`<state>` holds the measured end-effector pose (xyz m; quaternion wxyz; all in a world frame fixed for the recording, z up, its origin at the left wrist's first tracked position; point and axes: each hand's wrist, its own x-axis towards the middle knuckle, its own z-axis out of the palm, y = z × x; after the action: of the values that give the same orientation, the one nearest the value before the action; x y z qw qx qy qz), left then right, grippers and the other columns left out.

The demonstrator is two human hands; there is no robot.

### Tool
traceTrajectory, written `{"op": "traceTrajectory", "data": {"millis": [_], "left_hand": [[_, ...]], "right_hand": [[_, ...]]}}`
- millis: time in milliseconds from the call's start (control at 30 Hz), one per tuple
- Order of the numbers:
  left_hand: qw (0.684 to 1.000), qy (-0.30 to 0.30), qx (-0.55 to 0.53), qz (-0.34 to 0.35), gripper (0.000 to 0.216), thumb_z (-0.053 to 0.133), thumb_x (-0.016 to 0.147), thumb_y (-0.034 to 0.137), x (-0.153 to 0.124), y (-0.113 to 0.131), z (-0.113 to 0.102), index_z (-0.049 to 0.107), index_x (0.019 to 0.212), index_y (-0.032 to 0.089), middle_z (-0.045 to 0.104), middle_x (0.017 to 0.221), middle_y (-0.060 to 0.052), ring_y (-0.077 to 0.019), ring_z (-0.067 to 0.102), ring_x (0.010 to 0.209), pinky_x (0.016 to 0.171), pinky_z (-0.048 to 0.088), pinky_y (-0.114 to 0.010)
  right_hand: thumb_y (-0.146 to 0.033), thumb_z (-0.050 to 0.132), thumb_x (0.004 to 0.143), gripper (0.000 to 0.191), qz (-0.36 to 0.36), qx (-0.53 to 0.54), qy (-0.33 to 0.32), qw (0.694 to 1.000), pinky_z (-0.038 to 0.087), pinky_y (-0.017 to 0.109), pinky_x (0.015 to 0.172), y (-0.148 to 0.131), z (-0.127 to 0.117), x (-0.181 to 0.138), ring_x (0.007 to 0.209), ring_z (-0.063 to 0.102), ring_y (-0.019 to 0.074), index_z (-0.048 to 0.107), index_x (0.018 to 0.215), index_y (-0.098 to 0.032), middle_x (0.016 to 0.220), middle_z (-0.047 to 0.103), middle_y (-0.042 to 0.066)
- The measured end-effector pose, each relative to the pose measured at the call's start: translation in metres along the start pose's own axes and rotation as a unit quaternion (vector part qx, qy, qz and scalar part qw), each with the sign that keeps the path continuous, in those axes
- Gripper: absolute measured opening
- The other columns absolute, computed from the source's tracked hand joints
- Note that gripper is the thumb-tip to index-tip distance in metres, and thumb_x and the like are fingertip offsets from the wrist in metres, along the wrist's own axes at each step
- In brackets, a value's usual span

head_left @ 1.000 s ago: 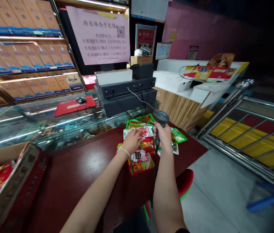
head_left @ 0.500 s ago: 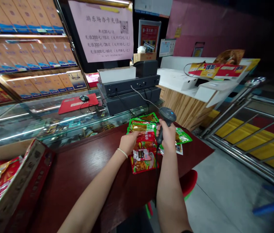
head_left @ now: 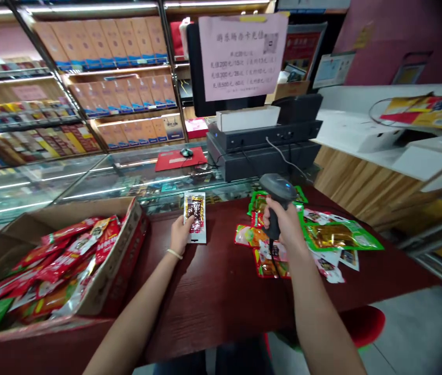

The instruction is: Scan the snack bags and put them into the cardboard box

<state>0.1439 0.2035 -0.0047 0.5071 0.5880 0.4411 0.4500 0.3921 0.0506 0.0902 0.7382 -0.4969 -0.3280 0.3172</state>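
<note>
My left hand point(head_left: 182, 233) is closed on a small silver-edged snack packet point(head_left: 197, 211) with a dark brown and red middle, thumb across its face, over the table point(head_left: 209, 291). In my right hand point(head_left: 285, 219) is a dark barcode scanner point(head_left: 278, 187), gripped by its handle, with a blue light on top and a cord hanging down. Below and around the scanner lie several snack packets with red and green edges. A green-edged snack packet point(head_left: 336, 235) lies to the right of my right hand, on top of white ones.
An open carton point(head_left: 127, 250) with several red snack packets stands at left. Behind the table are a glass display counter point(head_left: 88, 179), a red mouse pad point(head_left: 166, 160) and a dark cash register unit point(head_left: 260, 156). A red stool point(head_left: 365, 323) sits beyond the table's right front edge.
My left hand has moved left from the packet pile and now holds a silver-edged packet. The scanner stays in my right hand above the pile. The view has turned left, showing more of the carton.
</note>
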Motion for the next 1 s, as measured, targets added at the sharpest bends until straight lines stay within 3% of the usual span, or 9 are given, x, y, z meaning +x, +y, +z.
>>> {"op": "traceTrajectory", "data": {"millis": [133, 233, 400, 533, 867, 1000], "left_hand": [[1.000, -0.020, -0.008, 0.002, 0.046, 0.066, 0.072, 0.053, 0.004, -0.009, -0.013, 0.066, 0.089, 0.011, 0.069, 0.076, -0.005, -0.0148, 0.059, 0.064, 0.059, 0.046, -0.024], [0.998, -0.036, 0.043, 0.013, 0.044, 0.064, 0.074, 0.052, 0.009, -0.012, -0.025, 0.068, 0.090, 0.011, 0.069, 0.074, -0.005, -0.0158, 0.059, 0.062, 0.058, 0.044, -0.025], [0.970, -0.009, 0.230, 0.073, 0.035, 0.058, 0.080, 0.047, 0.017, -0.014, -0.052, 0.072, 0.087, 0.016, 0.069, 0.072, -0.003, -0.0183, 0.061, 0.069, 0.062, 0.040, -0.024], [0.961, -0.024, 0.264, 0.084, 0.034, 0.056, 0.081, 0.047, 0.020, -0.017, -0.060, 0.072, 0.088, 0.018, 0.069, 0.073, -0.003, -0.0189, 0.061, 0.071, 0.062, 0.038, -0.024], [0.945, -0.038, 0.310, 0.100, 0.037, 0.049, 0.085, 0.050, 0.016, -0.013, -0.058, 0.063, 0.072, 0.017, 0.059, 0.061, 0.001, -0.0147, 0.052, 0.064, 0.057, 0.031, -0.023], [0.948, -0.038, 0.299, 0.104, 0.036, 0.051, 0.084, 0.050, 0.017, -0.013, -0.058, 0.065, 0.075, 0.018, 0.061, 0.063, 0.001, -0.0148, 0.053, 0.064, 0.059, 0.032, -0.023]], "right_hand": [[-0.046, 0.072, 0.074, 0.033, 0.058, -0.037, -0.066, 0.995, 0.038, 0.021, 0.034, 0.019, 0.032, -0.012, 0.035, 0.045, 0.0086, 0.049, 0.075, -0.022, 0.051, 0.051, -0.007], [-0.046, 0.072, 0.074, 0.036, 0.082, -0.071, -0.107, 0.988, 0.038, 0.021, 0.033, 0.035, 0.048, -0.021, 0.033, 0.044, 0.0092, 0.046, 0.085, -0.024, 0.050, 0.050, -0.010], [-0.045, 0.068, 0.078, 0.042, 0.094, -0.174, -0.178, 0.964, 0.036, 0.019, 0.032, 0.051, 0.060, -0.031, 0.032, 0.045, 0.0100, 0.041, 0.104, -0.027, 0.050, 0.051, -0.013], [-0.045, 0.067, 0.079, 0.045, 0.072, -0.247, -0.226, 0.940, 0.036, 0.019, 0.032, 0.059, 0.060, -0.033, 0.032, 0.046, 0.0107, 0.042, 0.112, -0.028, 0.050, 0.051, -0.013], [-0.046, 0.067, 0.078, 0.032, 0.077, -0.256, -0.228, 0.936, 0.036, 0.022, 0.034, 0.067, 0.058, -0.032, 0.034, 0.049, 0.0117, 0.050, 0.091, -0.022, 0.049, 0.053, -0.008], [-0.047, 0.069, 0.075, 0.035, 0.090, -0.239, -0.216, 0.942, 0.037, 0.021, 0.033, 0.063, 0.059, -0.032, 0.034, 0.047, 0.0112, 0.050, 0.091, -0.022, 0.049, 0.052, -0.009]]}}
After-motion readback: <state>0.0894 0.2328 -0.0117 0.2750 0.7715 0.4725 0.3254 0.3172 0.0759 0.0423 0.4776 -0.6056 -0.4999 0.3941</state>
